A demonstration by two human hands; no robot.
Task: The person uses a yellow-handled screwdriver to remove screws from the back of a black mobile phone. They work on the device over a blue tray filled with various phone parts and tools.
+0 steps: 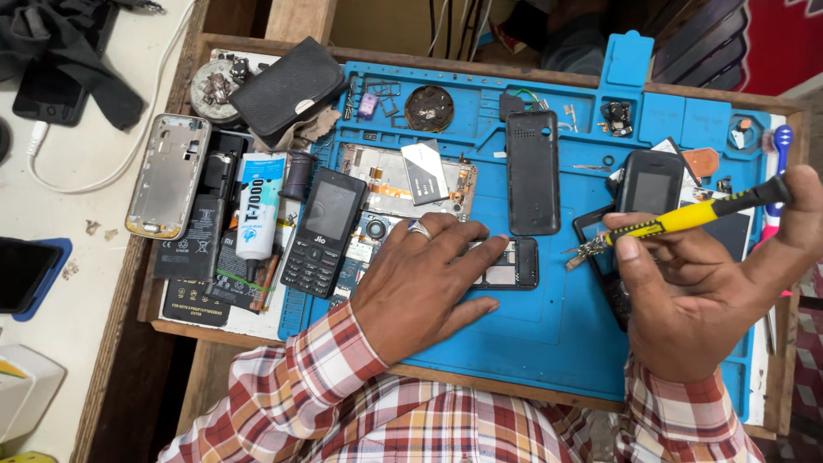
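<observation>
Closest to us, our left hand [424, 283] lies flat, fingers spread, pinning a black phone frame [506, 264] to the blue mat [549, 334]. Our right hand [699, 291] grips a yellow screwdriver [686, 219], tip just right of the frame. Bare mat shows between our hands; parts crowd the far edge.

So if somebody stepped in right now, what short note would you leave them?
Left hand: flat, pinning the opened phone frame to the blue mat.
Right hand: grip shut on the yellow screwdriver, tip raised off the frame.
Back cover already off, lying behind the frame. Keypad phone and glue tube sit left.
Left: frame is open, parts loose around the mat.
</observation>
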